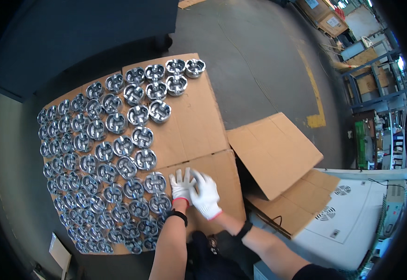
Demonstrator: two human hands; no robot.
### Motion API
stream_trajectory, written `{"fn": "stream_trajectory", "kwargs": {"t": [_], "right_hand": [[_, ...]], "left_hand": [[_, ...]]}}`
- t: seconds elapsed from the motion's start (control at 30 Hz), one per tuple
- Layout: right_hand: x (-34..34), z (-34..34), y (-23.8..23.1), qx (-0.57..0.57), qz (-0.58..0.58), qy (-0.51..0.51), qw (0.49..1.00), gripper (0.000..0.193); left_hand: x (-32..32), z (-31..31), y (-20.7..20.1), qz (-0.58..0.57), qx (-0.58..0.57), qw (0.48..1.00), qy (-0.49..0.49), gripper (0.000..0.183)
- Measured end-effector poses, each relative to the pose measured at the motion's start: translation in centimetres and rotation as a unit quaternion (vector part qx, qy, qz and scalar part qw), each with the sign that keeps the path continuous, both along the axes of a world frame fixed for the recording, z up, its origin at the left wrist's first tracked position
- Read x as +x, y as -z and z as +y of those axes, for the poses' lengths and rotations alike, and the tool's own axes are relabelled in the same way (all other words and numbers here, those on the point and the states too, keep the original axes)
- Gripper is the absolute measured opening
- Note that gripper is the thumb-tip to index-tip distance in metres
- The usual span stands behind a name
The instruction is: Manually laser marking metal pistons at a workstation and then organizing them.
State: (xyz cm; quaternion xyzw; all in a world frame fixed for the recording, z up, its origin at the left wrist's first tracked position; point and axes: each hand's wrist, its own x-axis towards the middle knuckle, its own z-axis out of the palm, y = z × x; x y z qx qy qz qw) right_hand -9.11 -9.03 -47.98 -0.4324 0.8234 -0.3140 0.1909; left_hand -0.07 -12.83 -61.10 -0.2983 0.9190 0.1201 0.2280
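Head view: both gloved hands (195, 190) press cardboard (222, 172) beside pistons (154, 181).

A factory floor: metal pistons (119, 144) on cardboard (199, 121), concrete floor (259, 60).

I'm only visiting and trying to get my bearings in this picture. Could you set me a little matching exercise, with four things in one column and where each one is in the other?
Things:
1. metal parts
2. left hand
3. loose cardboard flap
4. white cabinet

Places:
A. leaning up to the right of the cardboard sheet
B. at the lower right, with round vents on top
C. in rows over the left of the cardboard sheet
D. gloved, flat on the cardboard, partly under the right hand

Pairs: 1-C, 2-D, 3-A, 4-B
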Motion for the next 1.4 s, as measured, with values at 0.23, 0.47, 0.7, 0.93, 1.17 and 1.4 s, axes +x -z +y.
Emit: {"fn": "stream_trajectory", "kwargs": {"t": [0.23, 0.47, 0.7, 0.93, 1.17, 1.4], "right_hand": [[2.9, 24.5, -10.1, 0.405, -0.149, 0.138, 0.892, 0.048], [9.6, 39.7, -18.4, 0.528, -0.275, 0.278, 0.754, 0.033], [6.6, 36.7, -27.2, 0.289, -0.359, 0.328, 0.824, 0.054], [12.6, 42.6, -37.5, 0.041, -0.393, 0.437, 0.808, 0.041], [38.3, 53.8, -37.8, 0.193, -0.324, 0.702, 0.603, 0.034], [58.4, 51.4, -37.6, 0.167, -0.423, 0.768, 0.450, 0.037]], "left_hand": [[3.7, 7.9, -17.1, -0.035, 0.155, 0.984, 0.084, 0.077], [23.1, 14.0, -32.6, -0.135, 0.332, 0.905, -0.230, 0.081], [35.9, 9.7, -43.2, -0.061, 0.432, 0.718, -0.543, 0.050], [28.2, -1.2, -48.5, -0.121, 0.402, 0.873, -0.247, 0.051], [8.3, 8.1, -51.3, -0.090, 0.464, 0.877, 0.090, 0.055], [7.6, 27.8, -63.0, -0.012, 0.468, 0.820, 0.329, 0.050]]}}
